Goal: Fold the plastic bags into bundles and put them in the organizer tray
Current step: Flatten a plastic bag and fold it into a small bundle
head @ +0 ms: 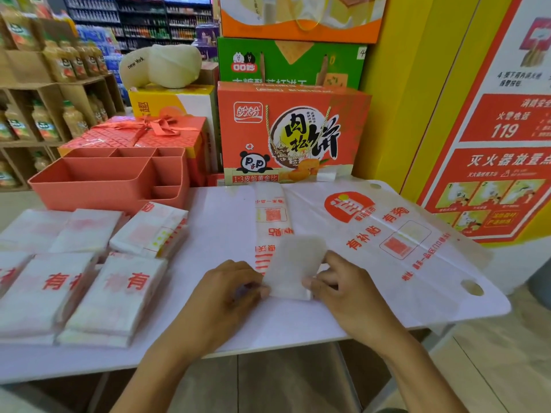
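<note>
Bag (269,216), translucent white plastic with red print, lies as narrow strip on counter (283,326) centre, near end folded up; left grip (229,290) and right grip (343,287) pinch fold's side edges.

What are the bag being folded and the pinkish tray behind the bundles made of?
The bag looks like thin plastic film, milky white and semi-translucent, with red print; it folds flat into sharp creases. The organizer tray seems rigid moulded plastic, coral, fairly matt: smooth even walls, built-in dividers, no glare.
</note>
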### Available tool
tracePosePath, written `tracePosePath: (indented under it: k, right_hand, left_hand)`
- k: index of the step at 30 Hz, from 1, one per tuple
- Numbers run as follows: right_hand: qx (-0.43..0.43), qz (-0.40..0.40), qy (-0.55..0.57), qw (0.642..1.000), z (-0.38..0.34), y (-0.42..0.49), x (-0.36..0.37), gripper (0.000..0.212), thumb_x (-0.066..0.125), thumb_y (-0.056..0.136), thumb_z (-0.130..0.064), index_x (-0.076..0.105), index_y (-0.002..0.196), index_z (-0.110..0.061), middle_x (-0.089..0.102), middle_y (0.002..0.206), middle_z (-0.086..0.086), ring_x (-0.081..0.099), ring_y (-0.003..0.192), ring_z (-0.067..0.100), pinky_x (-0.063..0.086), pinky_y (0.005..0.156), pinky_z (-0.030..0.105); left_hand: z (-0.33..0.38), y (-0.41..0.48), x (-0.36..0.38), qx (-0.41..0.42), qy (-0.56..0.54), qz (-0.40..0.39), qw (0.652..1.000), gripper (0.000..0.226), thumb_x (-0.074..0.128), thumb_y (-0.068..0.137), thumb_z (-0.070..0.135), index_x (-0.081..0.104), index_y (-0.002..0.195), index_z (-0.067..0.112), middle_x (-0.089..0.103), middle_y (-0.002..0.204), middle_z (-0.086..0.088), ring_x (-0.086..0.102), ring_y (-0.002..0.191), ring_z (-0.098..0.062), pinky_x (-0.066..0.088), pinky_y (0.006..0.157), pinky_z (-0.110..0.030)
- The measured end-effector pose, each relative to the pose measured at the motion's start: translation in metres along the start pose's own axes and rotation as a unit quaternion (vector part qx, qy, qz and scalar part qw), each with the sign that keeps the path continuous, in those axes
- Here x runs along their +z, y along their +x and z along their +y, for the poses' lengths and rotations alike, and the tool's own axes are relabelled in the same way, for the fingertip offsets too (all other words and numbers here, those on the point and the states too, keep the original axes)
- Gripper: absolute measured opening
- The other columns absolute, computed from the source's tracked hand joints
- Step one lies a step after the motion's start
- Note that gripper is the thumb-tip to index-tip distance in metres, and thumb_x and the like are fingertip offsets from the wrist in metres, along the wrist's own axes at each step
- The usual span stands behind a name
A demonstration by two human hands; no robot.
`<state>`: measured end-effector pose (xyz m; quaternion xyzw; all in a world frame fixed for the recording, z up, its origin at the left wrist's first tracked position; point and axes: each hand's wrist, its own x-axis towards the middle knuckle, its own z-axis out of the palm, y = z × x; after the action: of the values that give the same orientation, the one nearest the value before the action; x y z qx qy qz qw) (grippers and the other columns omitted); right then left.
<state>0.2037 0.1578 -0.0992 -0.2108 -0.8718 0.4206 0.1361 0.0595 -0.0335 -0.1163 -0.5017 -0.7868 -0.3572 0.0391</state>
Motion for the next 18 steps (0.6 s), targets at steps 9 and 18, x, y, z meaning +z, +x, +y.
tracePosePath:
  k: [9, 18]
  right_hand:
    - [0.025, 0.049, -0.031, 0.998, -0.011, 0.010, 0.019, 0.023, 0.063, 0.098, -0.043, 0.048, 0.112, -0.033, 0.064, 0.108, -0.014, 0.066, 0.095, 0.010, 0.053, 0.070, 0.012]
    - [-0.014, 0.078, -0.226, 0.971, -0.010, 0.006, 0.029, 0.045, 0.051, 0.098, -0.054, 0.055, 0.137, -0.031, 0.055, 0.131, -0.009, 0.047, 0.099, 0.007, 0.040, 0.096, 0.018]
  left_hand:
    - [0.000, 0.000, 0.004, -0.082, -0.045, -0.024, 0.995, 0.074, 0.071, 0.094, 0.022, 0.031, 0.153, 0.042, 0.061, 0.083, 0.011, 0.058, 0.082, -0.011, 0.046, 0.071, -0.019]
    - [-0.004, -0.001, 0.007, -0.066, 0.075, -0.037, 0.994, 0.059, 0.055, 0.090, 0.042, 0.044, 0.149, 0.037, 0.052, 0.092, 0.023, 0.046, 0.087, -0.008, 0.043, 0.078, -0.033]
